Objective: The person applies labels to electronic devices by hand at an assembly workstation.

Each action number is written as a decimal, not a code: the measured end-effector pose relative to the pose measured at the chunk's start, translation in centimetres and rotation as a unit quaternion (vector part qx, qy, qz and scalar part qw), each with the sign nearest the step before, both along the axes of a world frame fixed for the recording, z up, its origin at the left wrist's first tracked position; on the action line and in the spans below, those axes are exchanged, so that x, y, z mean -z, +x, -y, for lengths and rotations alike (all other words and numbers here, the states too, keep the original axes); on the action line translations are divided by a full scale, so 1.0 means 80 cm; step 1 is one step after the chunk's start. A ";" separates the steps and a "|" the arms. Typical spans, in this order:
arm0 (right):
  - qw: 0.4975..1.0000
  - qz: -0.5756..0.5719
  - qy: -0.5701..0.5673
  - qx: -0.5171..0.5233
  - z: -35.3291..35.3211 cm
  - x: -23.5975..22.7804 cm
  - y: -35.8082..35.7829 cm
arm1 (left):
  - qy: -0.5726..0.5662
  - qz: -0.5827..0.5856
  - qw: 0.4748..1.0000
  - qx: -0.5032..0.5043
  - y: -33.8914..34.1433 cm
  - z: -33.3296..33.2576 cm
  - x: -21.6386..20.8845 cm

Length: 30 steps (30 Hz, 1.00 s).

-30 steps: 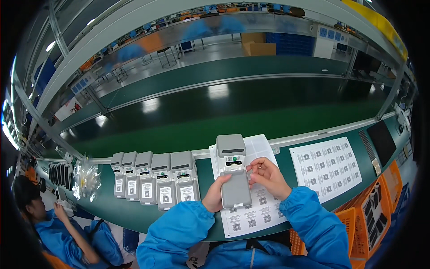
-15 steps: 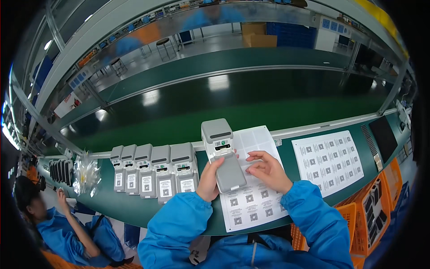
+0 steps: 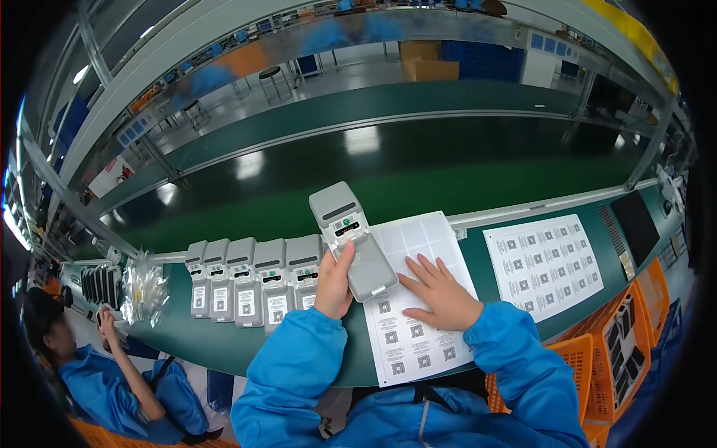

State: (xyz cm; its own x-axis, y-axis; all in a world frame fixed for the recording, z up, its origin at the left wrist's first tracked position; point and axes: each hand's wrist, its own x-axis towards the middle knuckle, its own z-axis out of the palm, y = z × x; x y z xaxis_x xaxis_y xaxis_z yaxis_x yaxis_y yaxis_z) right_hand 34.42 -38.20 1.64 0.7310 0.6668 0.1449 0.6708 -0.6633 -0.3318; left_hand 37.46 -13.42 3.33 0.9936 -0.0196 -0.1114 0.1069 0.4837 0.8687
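My left hand (image 3: 334, 285) grips a grey boxy handheld device (image 3: 371, 269) by its side, thumb across its front. The device is tilted, its blocky end pointing away from me, and its flat grey face carries no label. Palm down, my right hand (image 3: 445, 300) lies with fingers spread on a white sheet of square code labels (image 3: 385, 358). Labels have been peeled from the far part of that sheet. To the left stands a row of several similar grey devices (image 3: 247, 302), with white code labels on their faces; my left hand partly hides the nearest one.
A second label sheet (image 3: 544, 263) lies to the right, beside a black mat (image 3: 637, 228). Clear plastic bags (image 3: 144, 291) and dark parts (image 3: 101, 286) sit at the left. Orange crates (image 3: 616, 358) stand lower right. A co-worker in blue (image 3: 123, 388) sits lower left.
My left hand has moved the device left and slightly away from me. My right hand, curled near the device before, has come down flat on the label sheet with its fingers spread.
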 end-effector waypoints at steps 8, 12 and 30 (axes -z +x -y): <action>0.994 -0.088 -0.036 -0.051 0.026 -0.026 -0.063 | 0.084 0.047 0.995 0.008 -0.004 0.006 0.020; 0.990 -0.112 -0.078 -0.032 0.040 -0.040 -0.097 | 0.198 0.043 0.979 0.032 -0.010 0.015 0.010; 0.959 0.012 -0.062 0.275 0.083 -0.021 -0.097 | 0.358 0.052 0.927 0.095 -0.009 -0.010 0.033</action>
State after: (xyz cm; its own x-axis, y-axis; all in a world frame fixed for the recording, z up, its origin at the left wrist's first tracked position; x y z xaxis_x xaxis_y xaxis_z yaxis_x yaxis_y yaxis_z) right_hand 26.67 -44.83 3.34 0.9748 0.1942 0.1095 0.2140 -0.9527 -0.2158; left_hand 36.78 -12.63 0.69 0.9859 -0.1529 -0.0681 0.0297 -0.2406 0.9702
